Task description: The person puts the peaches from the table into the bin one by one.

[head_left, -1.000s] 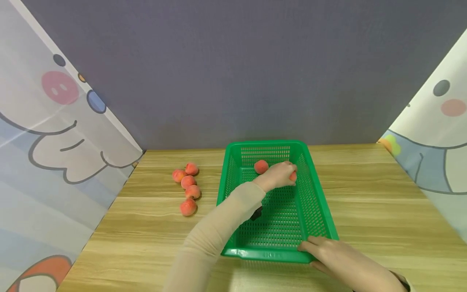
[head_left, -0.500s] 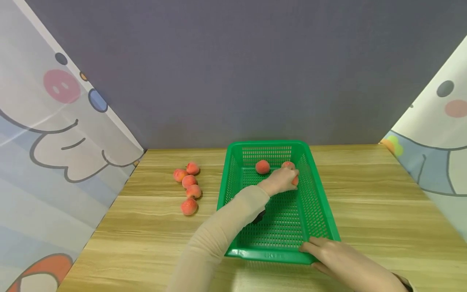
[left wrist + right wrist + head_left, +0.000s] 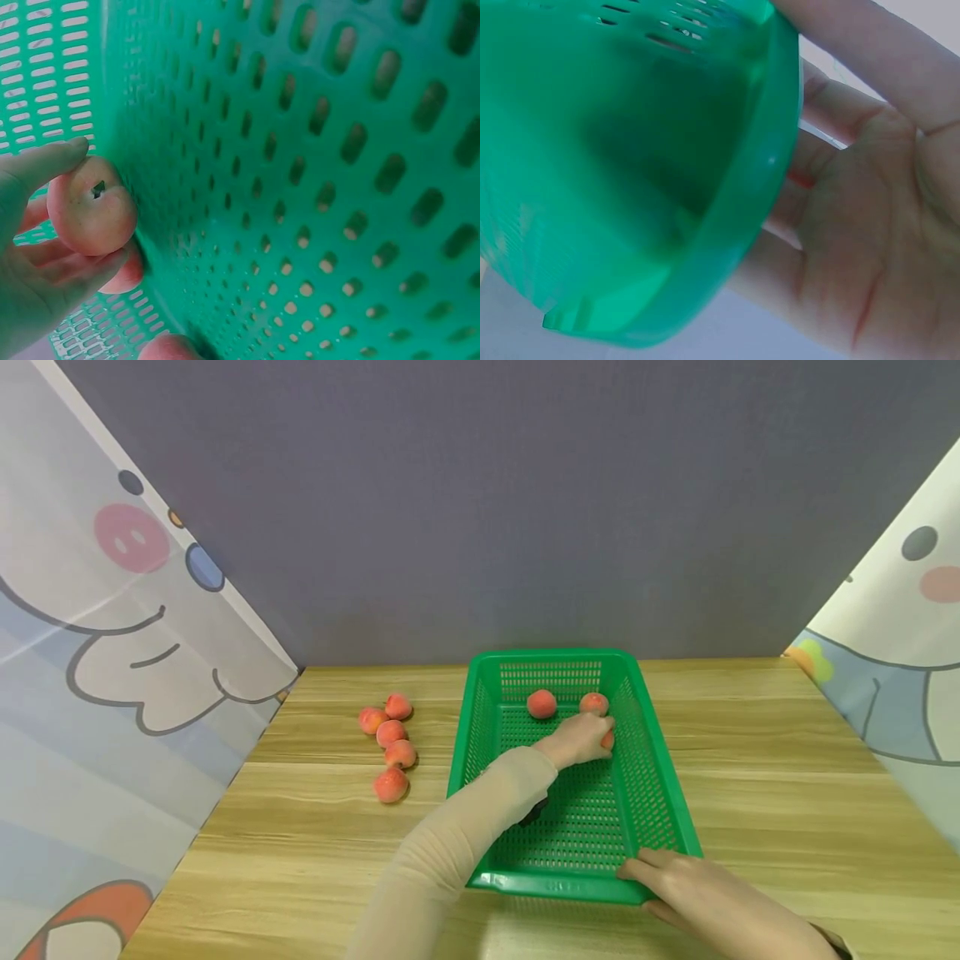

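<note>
Green plastic basket [image 3: 656,810]: perforated, rectangular, at centre of the head view on a wooden table [image 3: 787,793].

Left hand [image 3: 579,739]: reaching into the basket's upper right part, fingers curled round a peach [image 3: 91,206] (in the left wrist view it sits at the left edge of the frame, stem end showing, close to the basket's right wall). A second peach [image 3: 124,274] lies lower in the same palm.

Right hand [image 3: 678,881]: at the basket's lower right corner, thumb over the rim and fingers under it, gripping the rim [image 3: 742,217].

Two loose peaches on the basket floor near its far wall: one left [image 3: 542,703], one right [image 3: 594,702], just above the left hand.

Five peaches [image 3: 388,745] clustered on the table, left of the basket and apart from it.
</note>
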The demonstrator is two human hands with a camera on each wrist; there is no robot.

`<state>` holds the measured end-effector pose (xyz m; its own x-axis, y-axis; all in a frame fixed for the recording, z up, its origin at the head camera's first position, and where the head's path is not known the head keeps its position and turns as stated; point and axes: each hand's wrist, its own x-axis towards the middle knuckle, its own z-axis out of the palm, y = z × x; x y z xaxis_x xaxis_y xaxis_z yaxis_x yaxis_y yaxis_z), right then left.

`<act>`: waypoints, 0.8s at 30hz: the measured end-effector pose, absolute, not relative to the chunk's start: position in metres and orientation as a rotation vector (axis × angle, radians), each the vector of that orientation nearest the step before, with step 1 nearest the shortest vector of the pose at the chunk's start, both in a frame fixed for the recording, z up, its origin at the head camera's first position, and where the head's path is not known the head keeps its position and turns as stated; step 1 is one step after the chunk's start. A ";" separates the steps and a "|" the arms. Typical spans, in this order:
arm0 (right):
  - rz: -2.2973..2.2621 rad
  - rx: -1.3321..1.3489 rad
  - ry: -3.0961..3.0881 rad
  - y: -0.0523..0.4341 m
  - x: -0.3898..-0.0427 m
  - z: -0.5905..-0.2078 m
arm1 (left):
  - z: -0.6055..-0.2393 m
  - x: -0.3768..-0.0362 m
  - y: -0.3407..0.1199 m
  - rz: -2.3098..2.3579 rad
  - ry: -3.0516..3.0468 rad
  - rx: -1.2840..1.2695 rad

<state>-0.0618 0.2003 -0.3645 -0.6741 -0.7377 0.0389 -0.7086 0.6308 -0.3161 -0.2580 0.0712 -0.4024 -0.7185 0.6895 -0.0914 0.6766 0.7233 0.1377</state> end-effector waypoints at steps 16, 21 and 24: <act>-0.487 -1.277 2.757 0.201 -0.061 -0.363 | -0.407 -0.255 0.073 0.089 2.822 1.136; -0.495 -1.299 2.761 0.201 -0.062 -0.363 | -0.408 -0.255 0.074 0.081 2.831 1.146; -0.497 -1.311 2.764 0.201 -0.062 -0.363 | -0.408 -0.255 0.073 0.090 2.825 1.145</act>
<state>-0.0617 0.2012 -0.3633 -0.6412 -0.7610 0.0983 -0.7475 0.5906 -0.3039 -0.2551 0.0733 -0.4078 -0.7146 0.6967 -0.0628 0.6913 0.7170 0.0891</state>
